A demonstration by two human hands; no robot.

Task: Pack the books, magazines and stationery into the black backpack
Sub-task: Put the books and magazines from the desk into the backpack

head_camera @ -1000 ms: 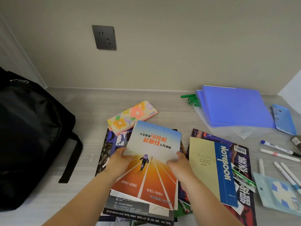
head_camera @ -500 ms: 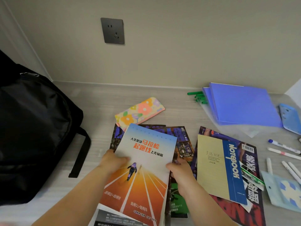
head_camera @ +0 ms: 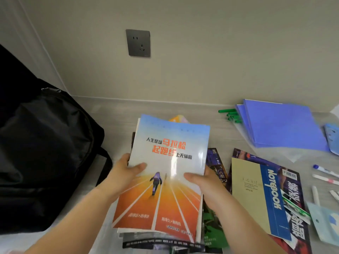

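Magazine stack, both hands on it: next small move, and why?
Probably carry the magazine stack leftward to the black backpack. The left hand and right hand grip its sides, thumbs on the top cover, and the backpack lies just to the left. Whether its opening is unzipped cannot be seen.

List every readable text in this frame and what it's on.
"人生是场马拉松 起跑线上无输赢": cover of the orange-and-blue running-track magazine.
"NOTEBOOK": blue strip on the cream paper notebook.
Too small or blurred to read: the white captions low on the running-track cover, the handwriting on the notebook, the barcode and the partly covered white characters on the dark purple magazine under the notebook.
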